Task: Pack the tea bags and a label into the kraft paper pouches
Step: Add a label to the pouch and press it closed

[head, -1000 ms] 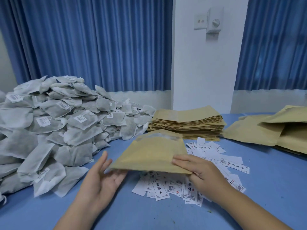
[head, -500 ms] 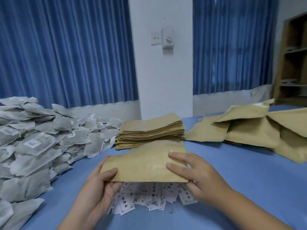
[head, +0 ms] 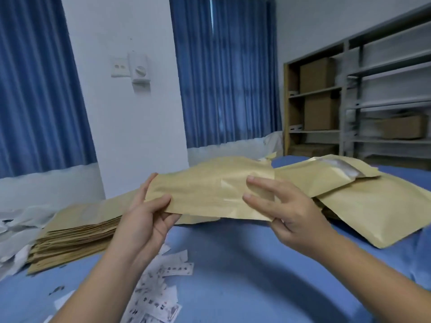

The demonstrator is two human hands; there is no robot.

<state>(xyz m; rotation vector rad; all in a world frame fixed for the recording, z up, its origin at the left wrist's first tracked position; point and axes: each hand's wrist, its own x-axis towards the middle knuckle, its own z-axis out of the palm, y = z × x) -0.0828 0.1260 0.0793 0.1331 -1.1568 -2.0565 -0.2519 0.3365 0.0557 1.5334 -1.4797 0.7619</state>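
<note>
Pouch point(head: 210, 194), tan and creased, held above the blue table point(head: 245, 264).
Your left hand point(head: 144, 220) pinches its left edge, your right hand point(head: 286, 215) grips the right; it sits higher above the labels point(head: 161, 287) than before.
</note>
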